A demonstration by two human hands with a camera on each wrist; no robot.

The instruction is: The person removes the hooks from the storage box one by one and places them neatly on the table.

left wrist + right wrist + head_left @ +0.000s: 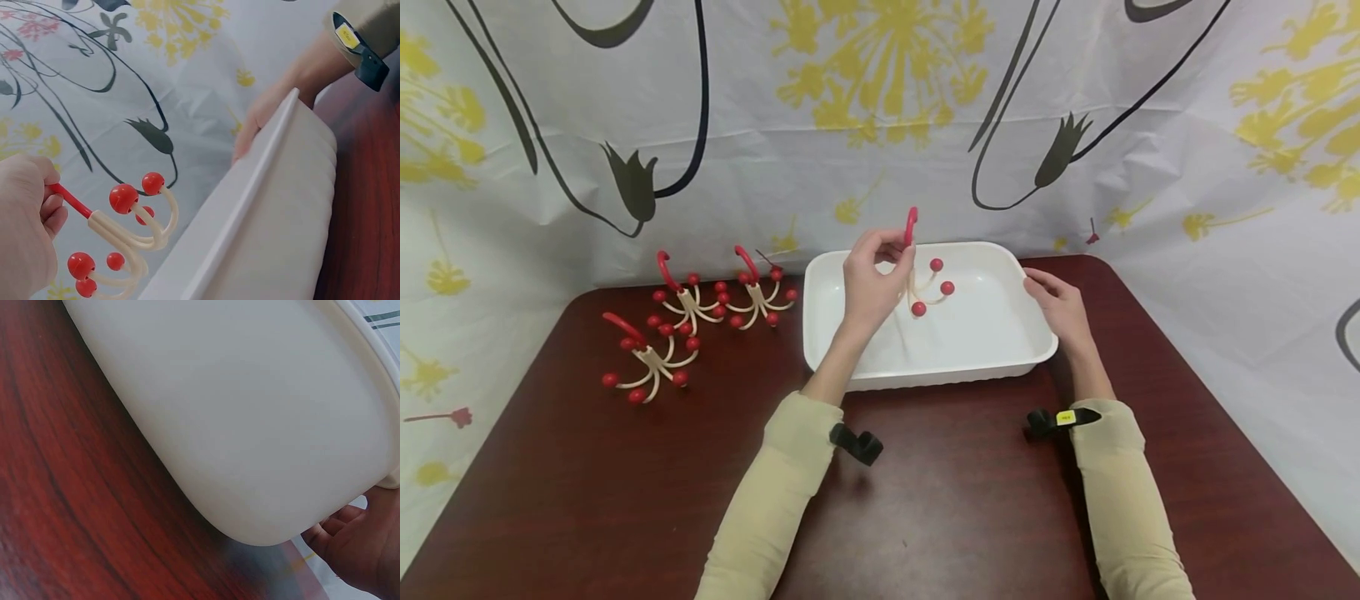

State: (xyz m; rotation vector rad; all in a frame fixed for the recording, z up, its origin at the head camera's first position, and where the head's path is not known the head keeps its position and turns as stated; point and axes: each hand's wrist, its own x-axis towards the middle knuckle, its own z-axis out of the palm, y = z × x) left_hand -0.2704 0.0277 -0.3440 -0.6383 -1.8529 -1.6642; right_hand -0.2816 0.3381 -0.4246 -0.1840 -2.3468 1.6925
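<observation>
My left hand (pixel 874 283) pinches the red hooked handle of a claw-shaped head massager (pixel 918 308), holding it over the white tray (pixel 925 350). Cream curved arms with red ball tips spread out below the handle, and part of them is hidden behind the hand in the head view. In the left wrist view, the massager (pixel 125 231) hangs beside the tray wall (pixel 269 219). My right hand (pixel 1060 308) grips the tray's right rim, thumb over the edge. From the right wrist, that hand (pixel 356 544) shows at the tray's corner, its fingers partly hidden.
Three similar massagers stand left of the tray on the dark red-brown table (pixel 925 483): one at the front (pixel 653 360), one behind it (pixel 688 302), and one nearer the tray (pixel 756 293). A flower-patterned curtain (pixel 737 192) hangs behind the table's back edge.
</observation>
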